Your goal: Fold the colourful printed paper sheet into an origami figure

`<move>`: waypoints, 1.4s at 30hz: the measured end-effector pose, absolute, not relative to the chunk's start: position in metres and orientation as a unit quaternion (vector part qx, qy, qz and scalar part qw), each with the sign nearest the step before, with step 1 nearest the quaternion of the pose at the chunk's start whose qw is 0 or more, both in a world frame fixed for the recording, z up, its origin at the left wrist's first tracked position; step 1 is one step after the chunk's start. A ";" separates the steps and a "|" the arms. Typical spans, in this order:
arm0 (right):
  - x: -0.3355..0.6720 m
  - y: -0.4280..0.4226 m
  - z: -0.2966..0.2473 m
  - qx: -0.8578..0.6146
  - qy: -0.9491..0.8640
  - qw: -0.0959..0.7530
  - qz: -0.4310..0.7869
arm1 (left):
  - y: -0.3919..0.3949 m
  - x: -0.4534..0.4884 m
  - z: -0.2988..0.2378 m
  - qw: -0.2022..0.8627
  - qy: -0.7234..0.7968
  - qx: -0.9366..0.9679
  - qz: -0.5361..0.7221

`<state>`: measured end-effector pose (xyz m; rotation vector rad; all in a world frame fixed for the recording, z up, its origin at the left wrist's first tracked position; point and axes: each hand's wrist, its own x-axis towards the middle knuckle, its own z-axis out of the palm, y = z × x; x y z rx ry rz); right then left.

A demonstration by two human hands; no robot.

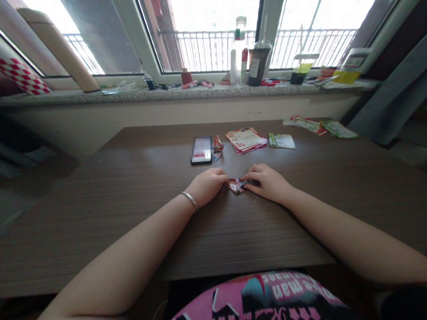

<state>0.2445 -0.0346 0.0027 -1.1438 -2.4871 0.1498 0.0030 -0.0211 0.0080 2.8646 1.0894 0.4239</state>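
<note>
A small folded piece of printed paper (pixel 236 186), red, white and dark in colour, lies on the table between my two hands. My left hand (pixel 209 183), with a silver bangle at the wrist, has its fingers closed on the paper's left corner. At the right end, my right hand (pixel 266 181) grips the paper with thumb and fingertips. Just beyond my left hand stands another folded paper piece (pixel 218 148), orange and blue. Beside it lies a phone (pixel 201 151) with a lit, blurred screen.
Farther back on the table (pixel 133 191) are a stack of printed sheets (pixel 247 140), a small green-and-white pack (pixel 281 141) and some printed leaflets (pixel 308 125). Bottles and a dark drink cup (pixel 258 64) stand on the windowsill (pixel 213 91) behind.
</note>
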 end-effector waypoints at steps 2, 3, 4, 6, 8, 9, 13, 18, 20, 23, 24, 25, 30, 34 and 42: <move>0.245 -0.033 0.001 -0.399 -0.892 0.204 0.061 | -0.021 0.004 0.008 0.023 0.354 0.924 0.143; 0.245 -0.032 0.001 -0.396 -0.893 0.206 0.063 | -0.022 0.004 0.009 0.018 0.359 0.922 0.143; 0.244 -0.032 0.001 -0.393 -0.893 0.209 0.066 | -0.024 0.005 0.010 0.010 0.364 0.920 0.142; 0.243 -0.032 0.001 -0.390 -0.893 0.214 0.070 | -0.028 0.007 0.012 -0.006 0.379 0.915 0.137; 0.241 -0.032 0.002 -0.387 -0.892 0.219 0.074 | -0.032 0.008 0.014 -0.018 0.394 0.909 0.132; 0.240 -0.032 0.002 -0.386 -0.893 0.220 0.076 | -0.034 0.009 0.015 -0.021 0.399 0.907 0.130; 0.238 -0.033 0.004 -0.381 -0.892 0.227 0.084 | -0.039 0.012 0.015 -0.014 0.398 0.907 0.135; 0.236 -0.033 0.004 -0.391 -0.885 0.238 0.089 | -0.037 0.014 0.014 -0.007 0.405 0.904 0.141; 0.234 -0.034 0.003 -0.403 -0.880 0.238 0.086 | -0.036 0.014 0.013 -0.009 0.413 0.900 0.141; 0.232 -0.034 0.003 -0.418 -0.874 0.233 0.081 | -0.035 0.015 0.012 -0.012 0.424 0.894 0.147; 0.231 -0.034 0.003 -0.422 -0.872 0.233 0.081 | -0.035 0.015 0.011 -0.010 0.425 0.893 0.148; 0.231 -0.034 0.003 -0.428 -0.870 0.234 0.080 | -0.035 0.015 0.011 -0.006 0.426 0.892 0.149; 0.232 -0.030 -0.002 -0.462 -0.851 0.239 0.071 | -0.032 0.016 0.008 0.025 0.428 0.889 0.157; 0.234 -0.025 -0.009 -0.470 -0.851 0.226 0.065 | -0.029 0.016 0.005 0.044 0.433 0.885 0.166; 0.235 -0.025 -0.012 -0.464 -0.855 0.223 0.068 | -0.026 0.015 -0.001 0.053 0.452 0.871 0.184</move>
